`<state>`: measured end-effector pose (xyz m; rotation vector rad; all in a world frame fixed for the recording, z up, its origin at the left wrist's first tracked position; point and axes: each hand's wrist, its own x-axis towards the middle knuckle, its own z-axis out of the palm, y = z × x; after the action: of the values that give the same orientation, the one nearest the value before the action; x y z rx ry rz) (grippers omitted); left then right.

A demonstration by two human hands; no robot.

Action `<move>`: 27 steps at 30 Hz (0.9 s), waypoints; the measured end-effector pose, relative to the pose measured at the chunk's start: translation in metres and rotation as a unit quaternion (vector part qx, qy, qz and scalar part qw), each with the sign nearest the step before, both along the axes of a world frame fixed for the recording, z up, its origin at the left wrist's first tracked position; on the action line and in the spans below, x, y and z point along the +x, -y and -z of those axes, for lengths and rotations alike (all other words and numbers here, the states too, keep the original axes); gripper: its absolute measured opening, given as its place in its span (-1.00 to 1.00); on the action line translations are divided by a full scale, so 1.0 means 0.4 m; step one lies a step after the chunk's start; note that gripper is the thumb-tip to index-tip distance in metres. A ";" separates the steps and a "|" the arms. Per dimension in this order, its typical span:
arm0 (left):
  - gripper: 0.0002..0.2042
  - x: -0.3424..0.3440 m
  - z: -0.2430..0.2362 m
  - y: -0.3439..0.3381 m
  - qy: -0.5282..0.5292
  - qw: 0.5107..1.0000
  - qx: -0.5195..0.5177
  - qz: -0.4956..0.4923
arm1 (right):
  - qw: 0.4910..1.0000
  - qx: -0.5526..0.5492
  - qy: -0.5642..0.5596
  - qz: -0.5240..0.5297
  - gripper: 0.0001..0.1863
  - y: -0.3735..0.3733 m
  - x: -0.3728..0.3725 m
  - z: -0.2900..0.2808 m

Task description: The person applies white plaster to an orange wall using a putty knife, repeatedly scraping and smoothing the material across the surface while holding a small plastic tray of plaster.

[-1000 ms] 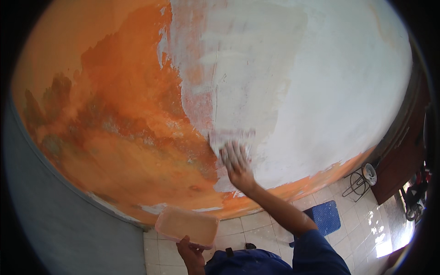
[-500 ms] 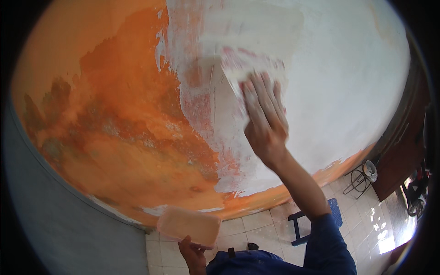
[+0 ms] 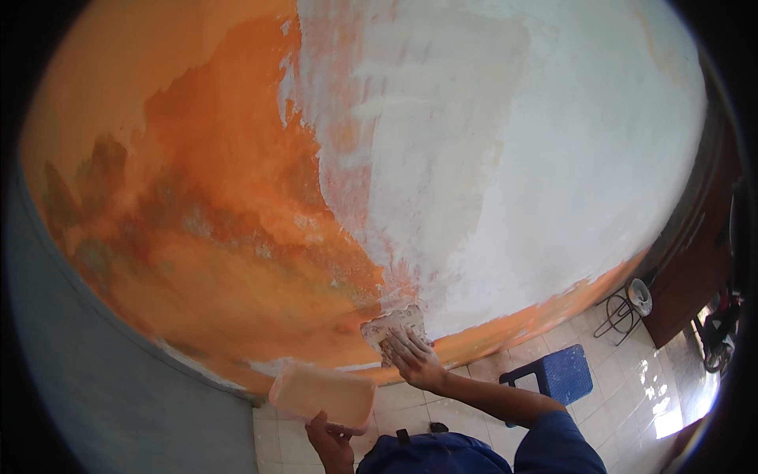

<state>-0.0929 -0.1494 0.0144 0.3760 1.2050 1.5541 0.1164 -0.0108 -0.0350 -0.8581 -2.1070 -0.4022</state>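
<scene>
My right hand (image 3: 412, 355) grips a flat, plaster-smeared scraper (image 3: 388, 322), pressed to the lower part of the wall (image 3: 438, 118) where orange paint (image 3: 197, 118) meets patchy white and cream plaster. Its fingers lie over the back of the blade and are dusted white. My left hand (image 3: 328, 433) holds a shallow pink rectangular tub (image 3: 320, 389) of beige paste by its near edge, below and left of the scraper.
A blue plastic stool (image 3: 564, 375) stands on the tiled floor (image 3: 600, 403) at lower right. Beyond it are a metal stool with a round container (image 3: 638, 296), a brown door panel (image 3: 681, 276) and a dark wheeled object (image 3: 714, 336). A grey wall (image 3: 118, 371) borders the left.
My right hand and the scraper rose up the plastered strip, then came down lower than at first, near the wall's bottom orange band. My left hand with the tub has barely moved.
</scene>
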 end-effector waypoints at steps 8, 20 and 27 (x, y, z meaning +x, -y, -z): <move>-0.44 -0.010 0.012 0.001 0.013 1.000 0.009 -0.012 | 0.940 0.296 -0.105 0.135 -0.46 -0.141 0.182 -0.489; -0.44 0.009 -0.001 0.000 0.001 1.000 0.017 0.009 | 0.997 -0.004 -0.011 0.079 -0.43 -0.133 0.079 0.115; -0.48 0.022 0.004 0.008 0.011 1.000 -0.004 -0.025 | 0.998 -0.015 -0.063 0.011 -0.59 0.063 0.104 -0.032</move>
<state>-0.0840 -0.1526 0.0127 0.3248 1.2103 1.5919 0.1580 -0.0359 -0.0220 -0.9023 -1.9930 -0.3208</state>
